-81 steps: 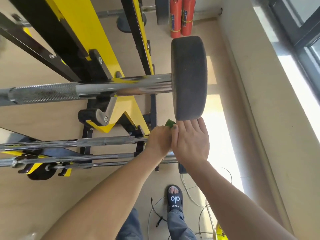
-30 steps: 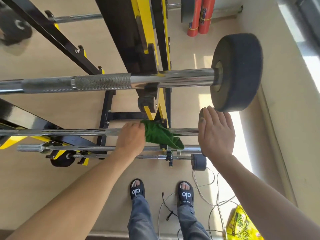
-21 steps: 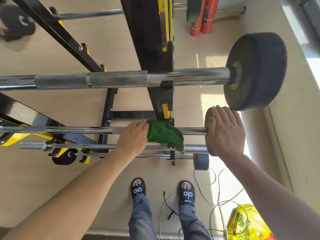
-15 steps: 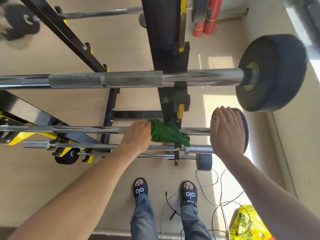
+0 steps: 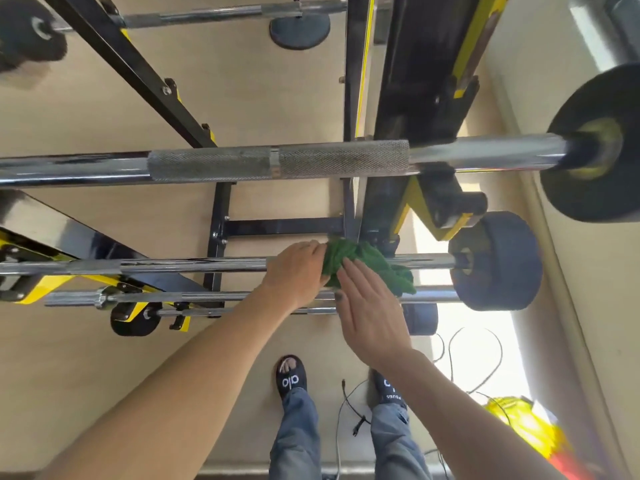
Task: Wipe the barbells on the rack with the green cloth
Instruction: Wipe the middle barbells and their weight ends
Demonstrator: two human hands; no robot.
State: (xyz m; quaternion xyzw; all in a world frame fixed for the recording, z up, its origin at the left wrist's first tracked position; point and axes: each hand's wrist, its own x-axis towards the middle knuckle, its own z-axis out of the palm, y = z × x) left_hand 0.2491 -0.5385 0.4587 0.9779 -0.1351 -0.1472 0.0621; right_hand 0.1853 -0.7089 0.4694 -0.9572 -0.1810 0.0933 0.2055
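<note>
Your left hand (image 5: 298, 271) gripping one green cloth (image 5: 363, 268) on the second barbell (image 5: 173, 266), your right hand (image 5: 370, 306) flat-fingered beside it, four barbells racked, two sandals (image 5: 291, 375) below.

The right hand (image 5: 372, 315) is off the small weight plate (image 5: 498, 261) now and lies flat against the green cloth (image 5: 360, 265), beside the left hand (image 5: 294, 271), which grips the cloth on the barbell (image 5: 173, 266).

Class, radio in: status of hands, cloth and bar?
Left hand grips green cloth on barbell. Right hand open, fingertips at cloth. Nothing blocking.
</note>
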